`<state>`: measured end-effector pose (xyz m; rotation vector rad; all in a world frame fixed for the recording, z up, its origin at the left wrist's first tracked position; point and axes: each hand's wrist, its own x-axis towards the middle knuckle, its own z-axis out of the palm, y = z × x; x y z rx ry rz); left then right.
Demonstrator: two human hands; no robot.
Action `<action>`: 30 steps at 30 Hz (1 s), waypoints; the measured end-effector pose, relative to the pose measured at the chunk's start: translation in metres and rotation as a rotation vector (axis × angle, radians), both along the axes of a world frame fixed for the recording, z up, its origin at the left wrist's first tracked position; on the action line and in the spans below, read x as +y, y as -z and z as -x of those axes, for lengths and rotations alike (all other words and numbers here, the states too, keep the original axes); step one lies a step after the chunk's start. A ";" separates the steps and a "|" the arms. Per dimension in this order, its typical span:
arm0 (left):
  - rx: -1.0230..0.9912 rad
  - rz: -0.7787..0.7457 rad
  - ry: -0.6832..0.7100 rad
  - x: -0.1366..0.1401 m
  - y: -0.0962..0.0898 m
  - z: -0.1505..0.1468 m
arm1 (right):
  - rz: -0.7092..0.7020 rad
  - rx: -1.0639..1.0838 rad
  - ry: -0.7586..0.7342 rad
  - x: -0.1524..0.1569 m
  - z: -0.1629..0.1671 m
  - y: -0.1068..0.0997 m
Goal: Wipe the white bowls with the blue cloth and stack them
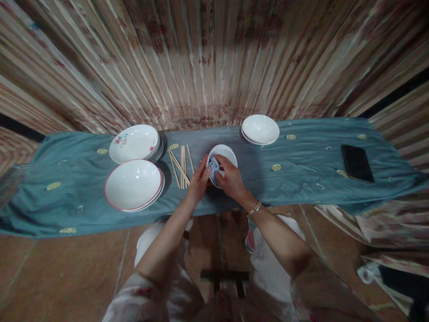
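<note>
Both part-closed: L hand point(199, 182) holds white bowl point(228, 154) over counter point(293, 192), prob. steadying it; R hand point(232, 180) has blue cloth point(213, 167) bunched inside. Chopsticks point(182, 166) just L, laid flat; red-rimmed bowls point(133, 183) farther L, stacked, presumably saving room; more bowls point(261, 128) stacked R.

Centre bowl point(231, 155): glazed ceramic look, smooth, glossy. Blue rag point(213, 166): soft matt cloth, crumpled. Flowered bowls point(134, 141) and red-rimmed bowls point(132, 185), left: same shiny glaze; white bowls point(260, 128), upper right of centre, likewise. Chopsticks point(182, 167): pale bare wood or bamboo, matt. Worktop cover point(295, 188): matt wrinkled fabric. Curtain point(214, 58), top: pleated printed cloth. Bracelet point(255, 208): shiny, metal-looking. Floor point(100, 255): dull tile.
</note>
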<state>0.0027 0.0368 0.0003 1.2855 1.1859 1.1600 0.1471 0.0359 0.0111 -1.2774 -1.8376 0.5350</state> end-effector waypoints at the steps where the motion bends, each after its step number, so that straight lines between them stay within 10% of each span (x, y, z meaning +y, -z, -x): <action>1: 0.004 0.000 0.000 0.000 0.000 0.000 | -0.035 -0.030 0.006 0.002 0.000 0.000; 30: -0.102 0.152 0.034 -0.007 -0.014 -0.002 | -0.061 -0.473 0.180 0.025 -0.037 0.000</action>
